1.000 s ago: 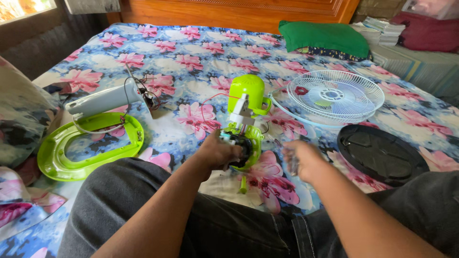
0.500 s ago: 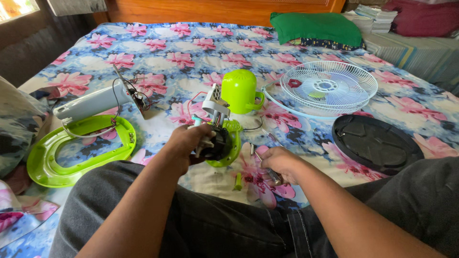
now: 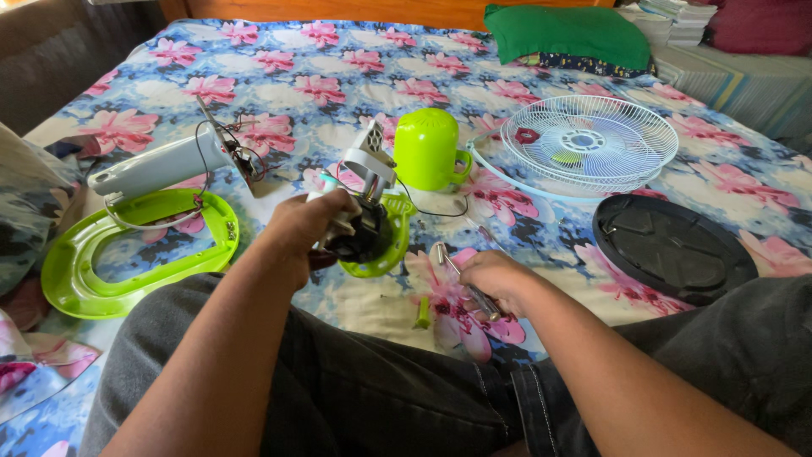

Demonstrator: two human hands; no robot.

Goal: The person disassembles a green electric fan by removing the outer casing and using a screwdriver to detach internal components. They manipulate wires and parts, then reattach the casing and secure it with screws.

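On the flowery bed, my left hand [image 3: 296, 233] holds the fan motor [image 3: 365, 230], fingers wrapped tight around it. It is black with a green ring and a grey top. My right hand [image 3: 491, 275] rests on a metal tool [image 3: 461, 279], fingers curled over it.

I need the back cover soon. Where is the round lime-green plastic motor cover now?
In the head view, the round lime-green plastic motor cover stands on the flowered bedsheet, upper centre, just left of the white wire fan grille.
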